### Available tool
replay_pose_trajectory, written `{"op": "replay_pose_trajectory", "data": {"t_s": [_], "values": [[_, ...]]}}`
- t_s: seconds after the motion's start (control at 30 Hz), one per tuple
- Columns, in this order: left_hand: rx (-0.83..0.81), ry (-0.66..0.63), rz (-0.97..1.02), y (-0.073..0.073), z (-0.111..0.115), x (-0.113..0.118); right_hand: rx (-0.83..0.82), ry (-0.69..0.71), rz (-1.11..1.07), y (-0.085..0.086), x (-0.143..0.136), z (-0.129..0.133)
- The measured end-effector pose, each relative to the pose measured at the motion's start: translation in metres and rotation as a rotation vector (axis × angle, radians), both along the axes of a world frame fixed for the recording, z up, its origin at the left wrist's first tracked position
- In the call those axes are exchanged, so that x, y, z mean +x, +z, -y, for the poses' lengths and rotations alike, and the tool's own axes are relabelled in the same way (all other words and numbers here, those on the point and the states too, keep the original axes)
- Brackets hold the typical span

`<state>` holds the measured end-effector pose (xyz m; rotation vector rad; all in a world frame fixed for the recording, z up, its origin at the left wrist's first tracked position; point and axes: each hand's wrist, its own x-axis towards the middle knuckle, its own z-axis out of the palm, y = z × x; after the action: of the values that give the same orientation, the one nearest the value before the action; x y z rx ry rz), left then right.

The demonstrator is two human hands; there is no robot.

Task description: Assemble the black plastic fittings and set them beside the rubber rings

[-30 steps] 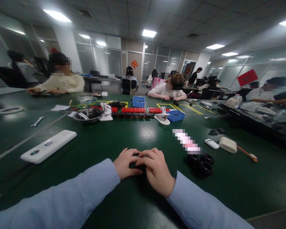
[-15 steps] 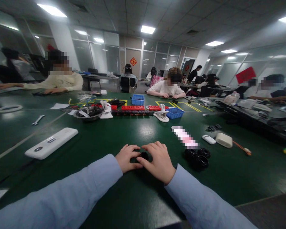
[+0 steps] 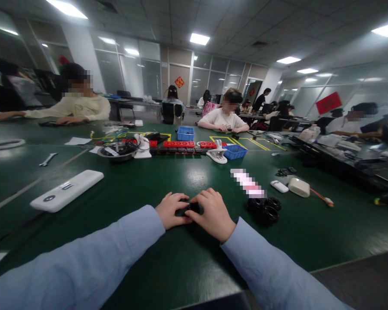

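A small black part (image 3: 194, 207), perhaps round, is between my hands, low over the green table. Much of it is covered by my fingers, so its kind cannot be made out. My left hand (image 3: 173, 210) curls around its left side, thumb below and fingers above. From the right, my right hand (image 3: 211, 212) grips it with the thumb in front and the fingers bent over the far side. The fingertips of both hands nearly meet. Several glossy black ring-shaped parts (image 3: 267, 213) lie to the right of my right hand.
Left on the green table (image 3: 132, 185) are a white power bank (image 3: 67, 189) and a wrench (image 3: 48, 159). Ahead stand a metal bowl (image 3: 116, 154), red power strips (image 3: 179, 144), a white clip stand (image 3: 217, 153) and a blue basket (image 3: 235, 151). A co-worker (image 3: 224, 116) sits opposite.
My view has shifted slightly, so the table things appear a little further left and higher. Both hands keep their hold on the black part. The co-worker opposite has raised their head.
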<state>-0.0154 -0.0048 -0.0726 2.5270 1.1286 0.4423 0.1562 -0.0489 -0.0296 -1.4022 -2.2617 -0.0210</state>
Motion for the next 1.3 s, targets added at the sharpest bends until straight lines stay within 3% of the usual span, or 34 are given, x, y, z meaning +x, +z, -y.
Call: {"op": "replay_pose_trajectory", "data": {"t_s": [0.23, 0.93, 1.3], "values": [[0.001, -0.008, 0.01, -0.0002, 0.0, -0.0011, -0.04, 0.018, 0.002, 0.0012, -0.0008, 0.0004], [-0.004, -0.012, 0.012, -0.0017, -0.0013, -0.0024, -0.18, 0.366, -0.229, 0.0019, 0.0046, -0.0082], [0.021, -0.017, 0.018, -0.0031, -0.0019, -0.001, -0.136, 0.364, -0.252, -0.0055, -0.0021, -0.0072]]}}
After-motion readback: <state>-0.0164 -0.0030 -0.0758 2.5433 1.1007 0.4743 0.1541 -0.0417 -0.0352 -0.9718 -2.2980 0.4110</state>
